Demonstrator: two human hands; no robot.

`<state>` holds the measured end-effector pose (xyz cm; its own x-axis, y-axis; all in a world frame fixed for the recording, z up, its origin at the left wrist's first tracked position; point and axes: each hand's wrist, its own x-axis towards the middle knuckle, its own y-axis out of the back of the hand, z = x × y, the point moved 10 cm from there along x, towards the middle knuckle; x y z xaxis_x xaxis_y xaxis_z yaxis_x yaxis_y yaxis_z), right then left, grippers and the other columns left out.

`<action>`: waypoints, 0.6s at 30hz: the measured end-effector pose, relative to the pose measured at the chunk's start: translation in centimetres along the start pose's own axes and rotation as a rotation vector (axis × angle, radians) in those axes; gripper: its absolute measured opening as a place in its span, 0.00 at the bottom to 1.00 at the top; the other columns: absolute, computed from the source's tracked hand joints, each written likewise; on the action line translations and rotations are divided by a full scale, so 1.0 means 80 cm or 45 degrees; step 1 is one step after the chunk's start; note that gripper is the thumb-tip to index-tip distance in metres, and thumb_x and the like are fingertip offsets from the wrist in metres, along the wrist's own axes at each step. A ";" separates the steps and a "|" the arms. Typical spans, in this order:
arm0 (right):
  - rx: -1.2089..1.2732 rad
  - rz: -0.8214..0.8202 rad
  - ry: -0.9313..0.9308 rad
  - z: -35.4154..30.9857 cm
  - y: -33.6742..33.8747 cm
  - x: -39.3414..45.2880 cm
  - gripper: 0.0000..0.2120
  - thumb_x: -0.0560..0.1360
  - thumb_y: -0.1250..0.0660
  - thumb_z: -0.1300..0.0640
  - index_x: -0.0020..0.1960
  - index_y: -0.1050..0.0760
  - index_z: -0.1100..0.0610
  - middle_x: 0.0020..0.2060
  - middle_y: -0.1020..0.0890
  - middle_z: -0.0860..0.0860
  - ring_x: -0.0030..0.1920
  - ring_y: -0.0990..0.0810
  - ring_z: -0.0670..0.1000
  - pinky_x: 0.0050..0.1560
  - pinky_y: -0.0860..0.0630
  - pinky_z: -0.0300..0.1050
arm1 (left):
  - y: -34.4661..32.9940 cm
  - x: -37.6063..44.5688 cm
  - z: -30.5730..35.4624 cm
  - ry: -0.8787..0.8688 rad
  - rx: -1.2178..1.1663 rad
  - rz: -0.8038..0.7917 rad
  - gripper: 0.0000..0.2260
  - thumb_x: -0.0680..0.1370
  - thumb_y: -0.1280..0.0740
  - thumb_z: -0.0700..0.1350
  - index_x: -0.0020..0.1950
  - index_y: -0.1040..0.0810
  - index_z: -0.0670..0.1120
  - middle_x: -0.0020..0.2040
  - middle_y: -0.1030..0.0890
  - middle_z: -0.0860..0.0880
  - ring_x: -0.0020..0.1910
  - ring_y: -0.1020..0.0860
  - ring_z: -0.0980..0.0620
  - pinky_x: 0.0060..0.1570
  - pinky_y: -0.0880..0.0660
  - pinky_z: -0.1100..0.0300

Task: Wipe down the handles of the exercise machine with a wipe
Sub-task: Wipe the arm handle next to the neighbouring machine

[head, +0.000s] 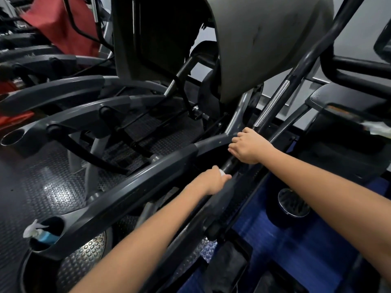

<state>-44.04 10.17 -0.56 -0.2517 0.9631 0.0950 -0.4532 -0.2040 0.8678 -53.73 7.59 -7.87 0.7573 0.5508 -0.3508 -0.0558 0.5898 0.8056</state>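
Observation:
A long black handle bar (296, 75) of the exercise machine runs diagonally from the upper right down toward the middle, with a chrome sensor strip (271, 103) on it. My right hand (248, 146) grips this bar just below the strip. My left hand (212, 180) wraps round the same bar lower down, and a small bit of white wipe (222, 172) shows between its fingers and the bar. Most of the wipe is hidden under the hand.
The grey console (264, 39) looms above the hands. A curved dark side rail (148, 176) crosses below them, ending in a cup holder (47, 233) with a blue wipe pack and a white wipe sticking out. More machines stand left and right; blue floor shows lower right.

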 end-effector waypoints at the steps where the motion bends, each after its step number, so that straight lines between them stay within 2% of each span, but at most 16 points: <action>1: 0.001 -0.006 -0.001 0.000 0.000 0.000 0.18 0.81 0.42 0.48 0.40 0.18 0.52 0.36 0.18 0.48 0.40 0.20 0.55 0.47 0.31 0.50 | 0.004 -0.003 0.006 0.030 0.112 0.106 0.21 0.84 0.45 0.56 0.61 0.27 0.39 0.59 0.24 0.38 0.57 0.22 0.37 0.53 0.27 0.48; 3: 0.009 -0.040 0.007 -0.002 0.000 0.000 0.19 0.82 0.45 0.48 0.43 0.19 0.52 0.39 0.18 0.49 0.43 0.21 0.54 0.50 0.33 0.50 | 0.012 -0.018 0.016 0.024 0.213 0.299 0.19 0.84 0.44 0.56 0.61 0.30 0.40 0.57 0.23 0.40 0.55 0.20 0.37 0.45 0.29 0.49; 5: 0.000 -0.094 0.001 -0.004 -0.001 0.000 0.20 0.83 0.48 0.47 0.46 0.20 0.52 0.42 0.18 0.48 0.46 0.21 0.54 0.52 0.35 0.49 | 0.011 -0.032 0.013 -0.002 0.170 0.287 0.19 0.84 0.45 0.56 0.61 0.31 0.40 0.58 0.22 0.39 0.56 0.21 0.36 0.47 0.29 0.49; 7: 0.003 -0.096 -0.015 -0.004 0.000 0.000 0.20 0.83 0.48 0.47 0.47 0.20 0.52 0.42 0.18 0.48 0.46 0.21 0.54 0.51 0.35 0.48 | 0.005 -0.045 -0.013 0.027 0.049 0.136 0.21 0.84 0.46 0.56 0.63 0.30 0.39 0.61 0.23 0.38 0.60 0.23 0.36 0.56 0.28 0.48; 9: 0.013 -0.068 -0.032 -0.005 0.003 0.000 0.19 0.83 0.46 0.47 0.46 0.18 0.53 0.40 0.18 0.49 0.45 0.21 0.54 0.50 0.35 0.49 | -0.016 -0.058 -0.047 0.014 -0.214 -0.084 0.24 0.84 0.47 0.59 0.58 0.25 0.39 0.56 0.20 0.38 0.56 0.21 0.37 0.59 0.27 0.49; 11: 0.019 -0.073 -0.056 -0.004 0.003 -0.001 0.19 0.83 0.46 0.47 0.47 0.18 0.53 0.40 0.18 0.49 0.44 0.22 0.54 0.50 0.35 0.49 | -0.039 -0.074 -0.068 -0.041 -0.485 -0.295 0.27 0.85 0.50 0.58 0.48 0.23 0.39 0.45 0.17 0.40 0.44 0.18 0.40 0.51 0.24 0.55; 13: 0.001 -0.124 -0.072 -0.004 -0.002 0.000 0.21 0.83 0.48 0.47 0.49 0.19 0.52 0.43 0.18 0.49 0.46 0.23 0.54 0.53 0.35 0.49 | -0.055 -0.089 -0.078 0.048 -0.680 -0.490 0.25 0.86 0.51 0.56 0.44 0.23 0.42 0.40 0.20 0.45 0.36 0.20 0.47 0.45 0.23 0.60; 15: -0.001 -0.130 -0.083 -0.005 -0.004 0.000 0.21 0.83 0.49 0.47 0.49 0.19 0.52 0.43 0.19 0.49 0.46 0.24 0.54 0.54 0.35 0.50 | -0.052 -0.086 -0.072 0.084 -0.696 -0.528 0.25 0.86 0.50 0.57 0.48 0.21 0.43 0.43 0.19 0.46 0.40 0.20 0.48 0.48 0.24 0.59; 17: 0.003 -0.087 -0.104 -0.003 -0.003 0.000 0.21 0.83 0.48 0.47 0.48 0.18 0.53 0.41 0.19 0.50 0.44 0.24 0.55 0.54 0.33 0.51 | -0.034 -0.061 -0.060 0.058 -0.505 -0.397 0.25 0.85 0.49 0.58 0.59 0.21 0.41 0.55 0.18 0.43 0.56 0.20 0.44 0.55 0.26 0.59; 18: -0.002 -0.063 -0.112 -0.002 -0.003 0.001 0.21 0.83 0.47 0.47 0.47 0.18 0.53 0.40 0.19 0.50 0.43 0.24 0.55 0.54 0.33 0.52 | -0.025 -0.044 -0.051 0.037 -0.415 -0.301 0.25 0.85 0.48 0.58 0.61 0.21 0.41 0.58 0.19 0.42 0.60 0.21 0.42 0.59 0.27 0.56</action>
<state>-44.12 10.22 -0.82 -0.1531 0.9837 0.0946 -0.4648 -0.1562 0.8715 -58.99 6.86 -10.23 0.7554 0.3912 -0.5258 -0.0890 0.8561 0.5091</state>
